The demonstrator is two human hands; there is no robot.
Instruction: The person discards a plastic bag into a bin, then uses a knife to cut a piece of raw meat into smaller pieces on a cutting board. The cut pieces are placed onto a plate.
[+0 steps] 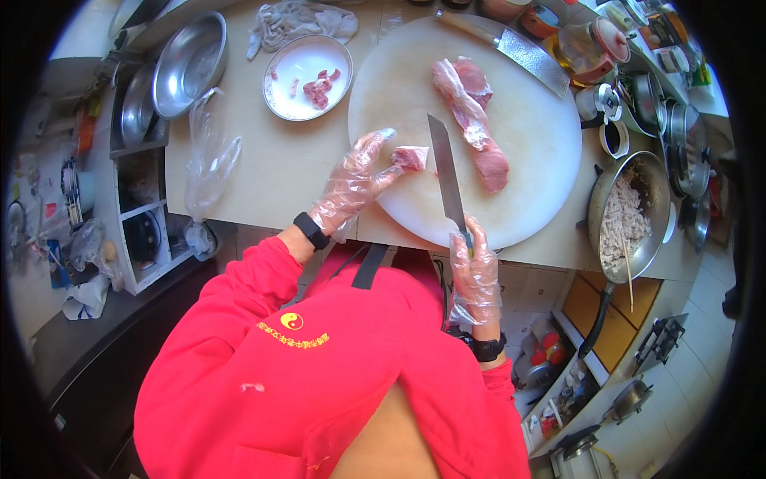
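Observation:
My right hand point(476, 257), in a clear plastic glove, grips the handle of a long kitchen knife point(446, 167) near the front edge of a round white cutting board point(538, 179). The blade points away from me over the board. My left hand point(362, 176), also gloved, is at the board's left side, with thumb and index finger spread. Its thumb tip touches a small piece of raw meat point(409, 158); whether the piece is pinched is not clear. Right of the blade lie a long strip of raw meat point(464, 114) and, partly behind it, another piece point(474, 79).
A cleaver point(532, 60) rests on the board's far right. Left of the board are a plate point(281, 63) with meat scraps, a crumpled cloth point(299, 24), a plastic bag point(206, 161) and a steel basin point(191, 66). At right stands a frying pan point(655, 239) of pale minced food with a chopstick.

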